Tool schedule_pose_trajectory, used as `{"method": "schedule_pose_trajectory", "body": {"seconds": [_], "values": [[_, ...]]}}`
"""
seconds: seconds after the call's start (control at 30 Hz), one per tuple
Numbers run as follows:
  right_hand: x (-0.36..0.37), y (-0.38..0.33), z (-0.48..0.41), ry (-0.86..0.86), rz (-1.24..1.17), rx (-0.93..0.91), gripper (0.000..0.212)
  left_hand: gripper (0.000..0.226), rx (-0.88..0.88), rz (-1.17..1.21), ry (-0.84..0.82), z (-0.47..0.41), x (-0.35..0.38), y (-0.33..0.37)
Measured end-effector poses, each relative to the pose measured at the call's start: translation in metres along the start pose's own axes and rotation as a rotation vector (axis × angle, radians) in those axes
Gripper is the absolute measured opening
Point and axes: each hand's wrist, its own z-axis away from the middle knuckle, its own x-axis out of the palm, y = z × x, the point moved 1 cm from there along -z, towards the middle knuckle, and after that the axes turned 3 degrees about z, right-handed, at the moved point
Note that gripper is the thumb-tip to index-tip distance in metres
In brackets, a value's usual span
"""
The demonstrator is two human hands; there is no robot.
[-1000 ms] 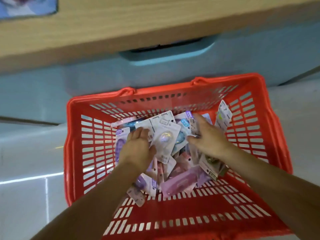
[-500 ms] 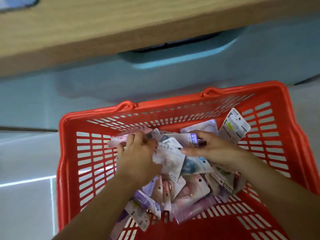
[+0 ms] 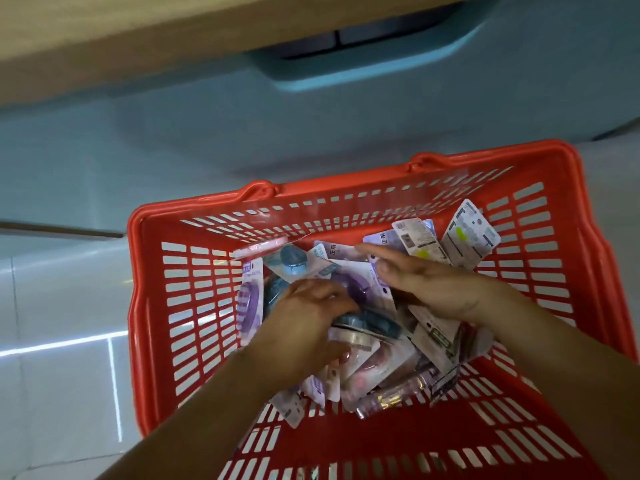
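My left hand curls round a blue pack mid-basket — a shallow grip, so it may slip into the pile. My right hand lies flat, fingers straight, further in — pressing could pin the pack.

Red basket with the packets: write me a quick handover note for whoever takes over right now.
Left hand: fingers curled into the pile, gripping a few of the packets, round blue-topped ones among them.
Right hand: flat, fingers straight, resting on top of the pile.
Things: every packet in view lies loose in the red basket. One white card leans against its far right wall. The basket sits on a pale floor.
Done: nothing is out of the basket.
Left: probably sorting or lifting out the packets, starting with the left hand's bunch.
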Motion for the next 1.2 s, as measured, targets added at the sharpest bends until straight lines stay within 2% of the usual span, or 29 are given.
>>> {"method": "schedule_pose_trajectory", "body": {"seconds": [0.07, 0.17, 0.27, 0.33, 0.43, 0.47, 0.6, 0.7, 0.8, 0.87, 0.93, 1.0, 1.1, 1.2], "values": [[0.004, -0.001, -0.005, 0.111, 0.056, -0.016, 0.089, 0.049, -0.016, 0.130, 0.035, 0.015, -0.005, 0.002], [0.024, 0.000, -0.021, 0.376, 0.308, -0.084, 0.075, 0.044, -0.110, 0.268, 0.141, 0.044, -0.015, 0.008], [0.037, 0.000, -0.031, 0.608, 0.554, -0.039, 0.065, 0.037, -0.354, 0.484, 0.283, 0.065, -0.023, 0.010], [0.042, 0.000, -0.034, 0.658, 0.555, -0.031, 0.050, 0.034, -0.484, 0.643, 0.293, 0.073, -0.021, 0.007], [0.049, -0.004, -0.039, 0.714, 0.352, 0.046, 0.024, 0.028, -0.533, 0.766, 0.290, 0.077, -0.017, 0.010], [0.049, -0.005, -0.041, 0.734, 0.359, 0.065, 0.022, 0.025, -0.554, 0.809, 0.296, 0.077, -0.016, 0.012], [0.041, -0.010, -0.026, 0.824, 0.476, 0.107, 0.035, 0.019, -0.608, 0.967, 0.354, 0.077, -0.016, 0.023], [0.034, -0.017, 0.015, 0.911, 0.291, -0.018, 0.039, 0.019, -0.682, 1.123, 0.417, 0.082, -0.025, 0.034], [0.028, -0.035, 0.069, 0.963, -0.100, -0.151, 0.034, 0.026, -0.711, 1.294, 0.440, 0.086, -0.038, 0.048], [0.026, -0.051, 0.105, 0.910, -0.481, -0.168, 0.032, 0.032, -0.688, 1.391, 0.426, 0.088, -0.054, 0.063], [0.023, -0.065, 0.138, 0.864, -0.745, -0.168, 0.034, 0.043, -0.649, 1.507, 0.410, 0.091, -0.072, 0.079], [0.023, -0.082, 0.169, 0.814, -0.940, -0.175, 0.051, 0.050, -0.574, 1.609, 0.382, 0.095, -0.094, 0.101], [0.026, -0.121, 0.213, 0.714, -1.088, -0.218, 0.078, 0.070, -0.402, 1.713, 0.312, 0.104, -0.136, 0.141], [0.036, -0.177, 0.260, 0.633, -1.110, -0.249, 0.067, 0.067, -0.256, 1.755, 0.264, 0.128, -0.194, 0.193]]}}
